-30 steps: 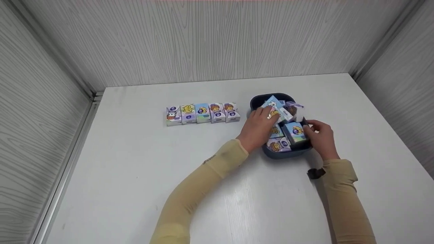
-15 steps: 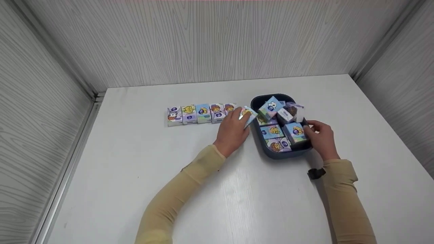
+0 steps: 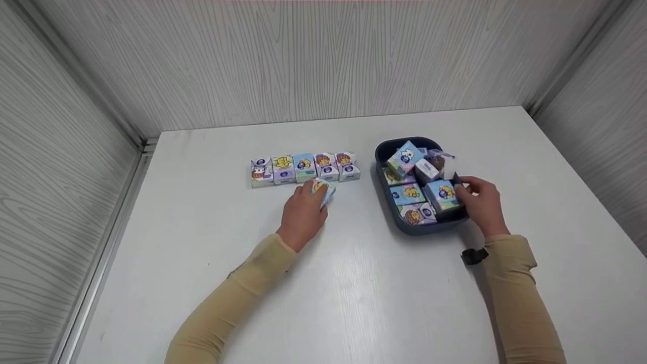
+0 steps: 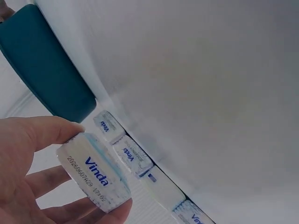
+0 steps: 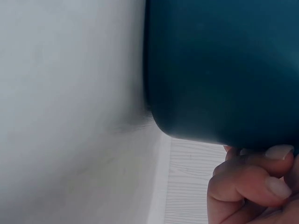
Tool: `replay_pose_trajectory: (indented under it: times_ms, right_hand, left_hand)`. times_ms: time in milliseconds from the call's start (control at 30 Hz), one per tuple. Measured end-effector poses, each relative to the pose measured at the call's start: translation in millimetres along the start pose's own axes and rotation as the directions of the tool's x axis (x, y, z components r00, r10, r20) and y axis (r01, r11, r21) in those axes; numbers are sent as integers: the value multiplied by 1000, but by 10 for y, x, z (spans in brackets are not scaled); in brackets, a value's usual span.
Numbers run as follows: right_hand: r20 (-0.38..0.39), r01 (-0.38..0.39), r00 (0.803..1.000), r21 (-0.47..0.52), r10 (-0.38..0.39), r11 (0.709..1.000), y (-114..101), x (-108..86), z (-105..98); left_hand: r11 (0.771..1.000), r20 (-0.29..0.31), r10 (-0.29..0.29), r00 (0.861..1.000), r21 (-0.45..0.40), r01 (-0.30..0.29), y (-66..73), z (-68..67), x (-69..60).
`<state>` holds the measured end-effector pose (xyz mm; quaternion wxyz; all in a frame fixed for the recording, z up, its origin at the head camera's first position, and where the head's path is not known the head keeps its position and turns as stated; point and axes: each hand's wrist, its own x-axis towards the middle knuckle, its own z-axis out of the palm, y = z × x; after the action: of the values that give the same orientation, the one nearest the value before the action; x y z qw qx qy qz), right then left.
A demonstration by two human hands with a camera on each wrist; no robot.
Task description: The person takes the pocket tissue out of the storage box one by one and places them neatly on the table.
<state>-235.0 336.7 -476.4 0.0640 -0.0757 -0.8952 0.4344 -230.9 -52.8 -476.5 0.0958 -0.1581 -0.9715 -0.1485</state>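
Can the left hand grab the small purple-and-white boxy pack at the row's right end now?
Probably not straight away: the left hand holds a small light-blue boxy pack, though nothing visible covers the purple-and-white pack.

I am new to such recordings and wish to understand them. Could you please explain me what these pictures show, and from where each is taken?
There is no machine here: a person works with a bare left hand and right hand. The wide picture comes from a camera on the person's head, looking forward and down; the two close ones come from cameras on each wrist. On the white table is a row of five small printed packs. To its right is a dark blue container with more such packs inside. The left hand has one pack in its grip, marked "Vinda", near the row; whether it touches the table, I cannot tell. The right hand holds the container's right edge.
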Motion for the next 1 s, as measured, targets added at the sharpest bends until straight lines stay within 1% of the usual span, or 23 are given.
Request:
replay_pose_trajectory:
  times_ms: [133,233,333,467,633,767,867,1000]
  right_hand:
    - [-1,0,1000,-1,0,1000,10,-6,1]
    - [-13,20,1000,-2,-20,1000,15,-4,3]
    - [-24,37,999,6,-37,999,18,4,8]
    - [-23,47,999,8,-47,999,16,9,16]
    - [-6,29,1000,2,-29,1000,1,5,18]
    - [6,1,1000,3,-1,1000,-5,-17,-2]
    - [10,-7,1000,1,7,1000,-13,-28,-14]
    - [15,-7,1000,7,7,1000,-34,-26,-7]
  left_hand:
    - [999,53,-46,998,29,45,-106,-56,-74]
    - [996,74,-82,994,41,80,-171,-113,-91]
    - [993,76,-117,990,34,114,-241,-167,-93]
    - [986,72,-168,983,13,167,-366,-198,-110]
    - [971,77,-239,968,38,236,-533,-214,-155]
    - [963,79,-267,960,63,262,-621,-223,-176]
    - [959,84,-283,956,64,278,-661,-233,-188]
    - [953,133,-302,944,55,297,-694,-278,-208]
